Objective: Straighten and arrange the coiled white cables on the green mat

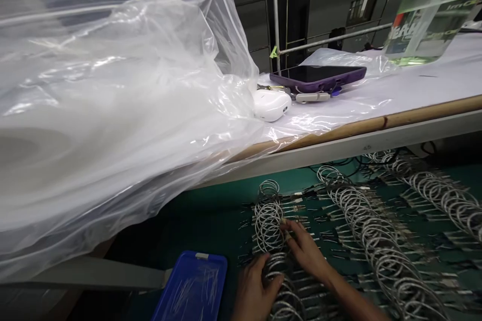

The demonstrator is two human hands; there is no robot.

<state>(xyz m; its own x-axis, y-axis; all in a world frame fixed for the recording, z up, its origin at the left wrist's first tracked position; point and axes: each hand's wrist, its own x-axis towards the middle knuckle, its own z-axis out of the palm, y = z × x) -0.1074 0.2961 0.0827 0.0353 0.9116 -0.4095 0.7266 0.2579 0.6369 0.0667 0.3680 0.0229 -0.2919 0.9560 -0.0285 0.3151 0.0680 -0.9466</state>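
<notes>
Rows of coiled cables (361, 220) crowd the green work surface (211, 210) from its middle to the right, and both hands rest on the nearest row. Bare surface lies open left of the coils, bounded in front by the blue tray (192, 286). Above, the shelf edge (339, 143) overhangs, with the clear plastic sheeting (113, 110) drooping over its left side.

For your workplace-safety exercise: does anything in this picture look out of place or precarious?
Yes. The clear plastic sheeting spills over the shelf edge, and the white earbud case sits close to that edge. The coiled cables under both hands lie orderly.
</notes>
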